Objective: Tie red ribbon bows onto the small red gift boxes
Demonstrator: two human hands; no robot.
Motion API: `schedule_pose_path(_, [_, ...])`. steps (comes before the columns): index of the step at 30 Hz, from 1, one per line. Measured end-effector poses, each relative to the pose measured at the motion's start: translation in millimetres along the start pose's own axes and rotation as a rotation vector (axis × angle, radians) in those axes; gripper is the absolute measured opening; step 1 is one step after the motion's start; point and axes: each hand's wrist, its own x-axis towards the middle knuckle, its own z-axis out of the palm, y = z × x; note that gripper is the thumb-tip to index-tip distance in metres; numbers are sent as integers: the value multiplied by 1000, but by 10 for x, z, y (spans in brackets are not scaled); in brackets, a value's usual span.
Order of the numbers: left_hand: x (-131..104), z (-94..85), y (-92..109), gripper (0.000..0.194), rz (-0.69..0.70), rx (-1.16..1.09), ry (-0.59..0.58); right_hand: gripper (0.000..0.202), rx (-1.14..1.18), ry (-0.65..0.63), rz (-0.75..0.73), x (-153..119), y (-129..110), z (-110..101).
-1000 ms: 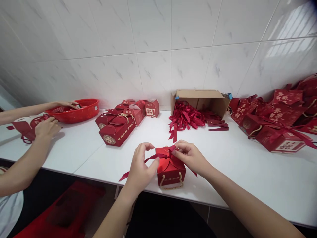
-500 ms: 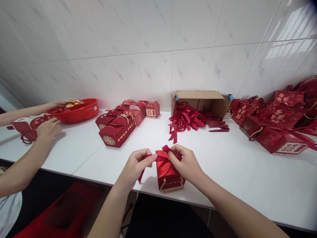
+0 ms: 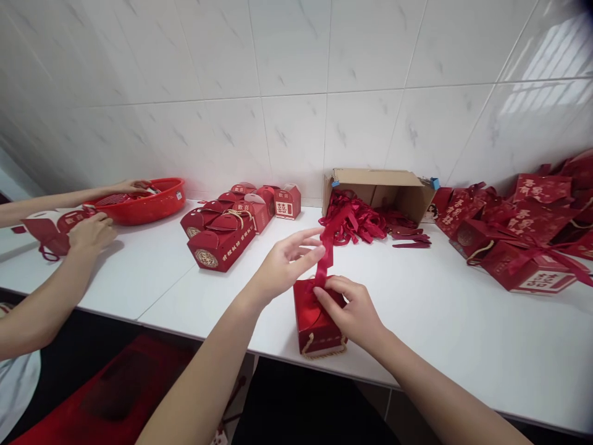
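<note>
A small red gift box (image 3: 306, 315) with a gold cord handle stands near the table's front edge. My right hand (image 3: 352, 309) rests on its top, with thumb and index finger pinching a dark red ribbon (image 3: 320, 272) at the middle of the lid. From that pinch one length of ribbon rises away from me, blurred, overlapping the ribbon pile behind. My left hand (image 3: 290, 262) is raised at the far left of the box. Its fingers are stretched and apart, and the fingertips are at the rising ribbon.
Behind is a cardboard box (image 3: 377, 178) on its side with a pile of red ribbons (image 3: 359, 225). Several red gift boxes (image 3: 227, 238) stand left of centre, more boxes (image 3: 514, 259) at right. A co-worker's hands (image 3: 92, 232) are near a red basin (image 3: 152, 207) at far left.
My left hand has moved up and away from me, its pinch loosened, and the ribbon end has swung from the left up toward the pile. My right hand stays on the box.
</note>
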Motion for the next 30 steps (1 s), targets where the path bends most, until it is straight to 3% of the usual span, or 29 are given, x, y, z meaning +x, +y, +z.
schedule_pose_path(6, [-322, -70, -313, 22, -62, 202, 50, 31, 132, -54, 35, 9, 2, -23])
schedule_pose_path(10, [-468, 5, -455, 17, -53, 114, 107, 17, 251, 49, 168, -22, 18, 18])
schedule_pose_path(13, [-519, 70, -468, 17, -45, 71, 83, 25, 301, 110, 207, -32, 29, 50])
schedule_pose_path(15, [-536, 108, -449, 15, -33, 97, 84, 19, 260, 103, 167, -29, 20, 50])
schedule_pose_path(18, [-541, 159, -423, 10, 15, 178, 119, 11, 211, 75, 130, -22, -7, 30])
schedule_pose_path(26, [-509, 256, -499, 4, 84, 313, 282, 13, -4, 53, 9, -42, -29, -36])
schedule_pose_path(30, [-514, 268, -516, 7, 102, 341, 306, 11, -51, 64, 49, -41, -2, -58])
